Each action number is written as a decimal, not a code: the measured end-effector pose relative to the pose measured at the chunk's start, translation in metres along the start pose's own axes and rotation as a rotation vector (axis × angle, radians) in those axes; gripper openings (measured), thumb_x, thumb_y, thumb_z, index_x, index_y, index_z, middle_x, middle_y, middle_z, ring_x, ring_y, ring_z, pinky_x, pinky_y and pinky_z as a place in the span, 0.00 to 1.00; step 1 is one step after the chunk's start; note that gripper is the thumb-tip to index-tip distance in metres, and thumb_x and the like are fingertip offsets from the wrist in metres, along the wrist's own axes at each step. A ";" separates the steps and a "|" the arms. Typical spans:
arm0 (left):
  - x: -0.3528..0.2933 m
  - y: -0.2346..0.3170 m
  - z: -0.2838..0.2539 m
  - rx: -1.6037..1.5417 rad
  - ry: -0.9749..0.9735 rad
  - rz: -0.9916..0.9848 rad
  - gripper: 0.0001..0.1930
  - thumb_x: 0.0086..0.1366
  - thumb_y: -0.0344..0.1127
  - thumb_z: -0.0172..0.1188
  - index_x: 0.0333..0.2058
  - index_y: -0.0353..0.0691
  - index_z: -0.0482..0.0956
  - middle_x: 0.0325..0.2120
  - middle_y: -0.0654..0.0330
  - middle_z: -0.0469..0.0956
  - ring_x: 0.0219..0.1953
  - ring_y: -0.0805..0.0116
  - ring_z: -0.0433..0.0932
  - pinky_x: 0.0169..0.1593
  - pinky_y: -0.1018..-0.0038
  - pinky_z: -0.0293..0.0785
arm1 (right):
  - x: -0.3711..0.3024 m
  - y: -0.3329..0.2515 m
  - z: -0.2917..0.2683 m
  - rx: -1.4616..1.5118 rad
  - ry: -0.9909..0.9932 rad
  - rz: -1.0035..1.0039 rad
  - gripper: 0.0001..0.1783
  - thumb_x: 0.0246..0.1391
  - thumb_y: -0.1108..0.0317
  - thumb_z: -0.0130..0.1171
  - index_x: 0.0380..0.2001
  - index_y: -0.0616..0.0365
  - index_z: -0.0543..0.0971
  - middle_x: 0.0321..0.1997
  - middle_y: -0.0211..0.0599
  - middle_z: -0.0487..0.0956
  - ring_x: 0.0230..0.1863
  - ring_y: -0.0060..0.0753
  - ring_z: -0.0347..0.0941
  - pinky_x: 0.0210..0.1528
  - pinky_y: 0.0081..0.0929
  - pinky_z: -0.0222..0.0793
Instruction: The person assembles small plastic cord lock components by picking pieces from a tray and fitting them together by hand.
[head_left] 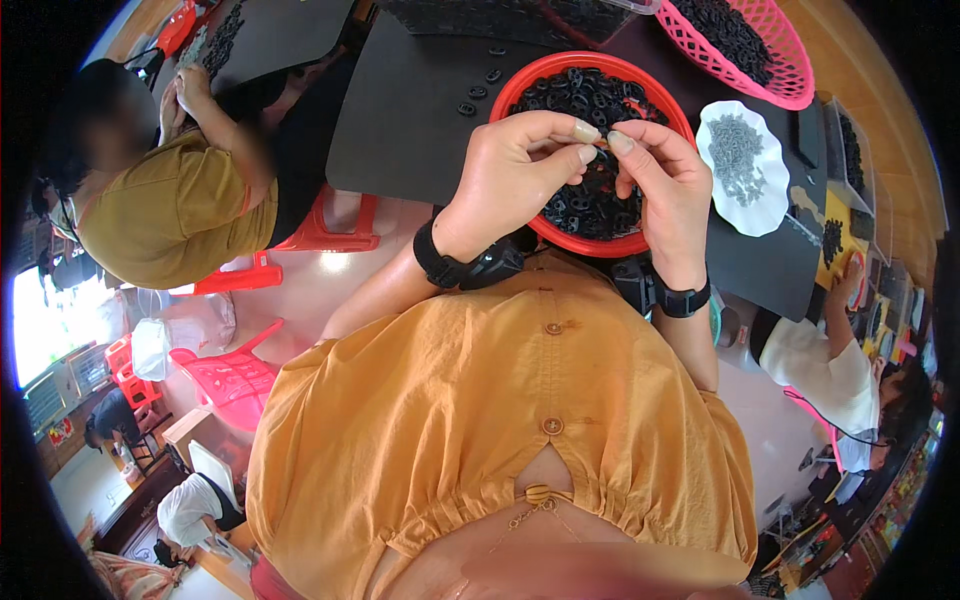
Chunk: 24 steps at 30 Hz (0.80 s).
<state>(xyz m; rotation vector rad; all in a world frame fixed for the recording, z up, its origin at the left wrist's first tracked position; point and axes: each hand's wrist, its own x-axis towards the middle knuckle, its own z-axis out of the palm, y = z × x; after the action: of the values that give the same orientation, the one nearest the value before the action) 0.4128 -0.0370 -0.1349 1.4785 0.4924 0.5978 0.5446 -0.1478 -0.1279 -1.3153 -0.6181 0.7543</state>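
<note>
Above a red basin my two hands meet at their fingertips. My left hand has thumb and index finger pinched together, and my right hand is pinched the same way just beside it. A tiny bit of something shows between the fingertips, too small to name. Small black oval plastic parts with holes fill the basin beneath, with a few red bits among them. Right of the basin, a white wavy-edged plate carries a heap of small grey pieces.
Several loose black parts lie on the dark table left of the basin. A pink mesh basket of black pieces stands at the far right. One co-worker sits on the left, another on the right. Red stools stand at left.
</note>
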 end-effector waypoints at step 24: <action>0.001 -0.006 0.002 -0.116 0.102 0.030 0.10 0.62 0.23 0.61 0.42 0.32 0.77 0.32 0.58 0.81 0.31 0.77 0.79 0.32 0.82 0.77 | -0.001 0.001 0.008 -0.122 -0.048 -0.003 0.10 0.53 0.71 0.65 0.40 0.59 0.82 0.26 0.21 0.76 0.23 0.10 0.66 0.24 0.11 0.62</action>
<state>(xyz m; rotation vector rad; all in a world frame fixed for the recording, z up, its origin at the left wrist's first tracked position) 0.4150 -0.0380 -0.1410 1.3519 0.5069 0.7172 0.5375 -0.1438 -0.1281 -1.4109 -0.7140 0.7571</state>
